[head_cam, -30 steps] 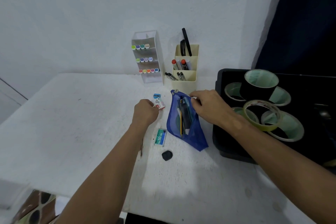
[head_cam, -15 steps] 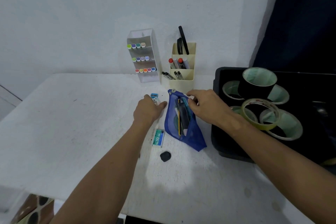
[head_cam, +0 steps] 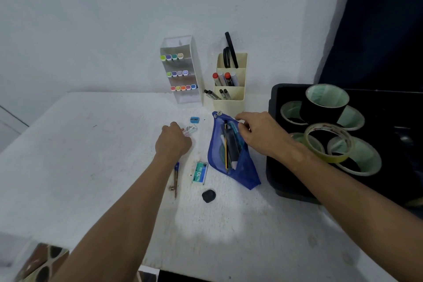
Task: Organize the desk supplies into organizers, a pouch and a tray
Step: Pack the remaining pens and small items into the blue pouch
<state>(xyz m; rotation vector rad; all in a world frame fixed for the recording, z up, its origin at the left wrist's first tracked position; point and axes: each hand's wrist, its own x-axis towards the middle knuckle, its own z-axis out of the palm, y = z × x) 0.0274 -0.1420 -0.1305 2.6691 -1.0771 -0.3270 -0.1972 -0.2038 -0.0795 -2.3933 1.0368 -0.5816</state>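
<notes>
The blue pouch [head_cam: 231,151] lies on the white worktop [head_cam: 91,155] just left of the black tray [head_cam: 274,167] of tape rolls [head_cam: 327,142], and the right hand [head_cam: 263,135] still pinches its open upper edge with curled fingers. Left of the pouch, the left hand [head_cam: 172,143] has drawn back from it compared with half a second ago, its fingers curled on the small white eraser [head_cam: 190,130]. The blue sharpener [head_cam: 194,119] now lies uncovered beyond this hand, and the compass [head_cam: 175,176] shows beside the forearm, left of the staples box [head_cam: 200,172].
</notes>
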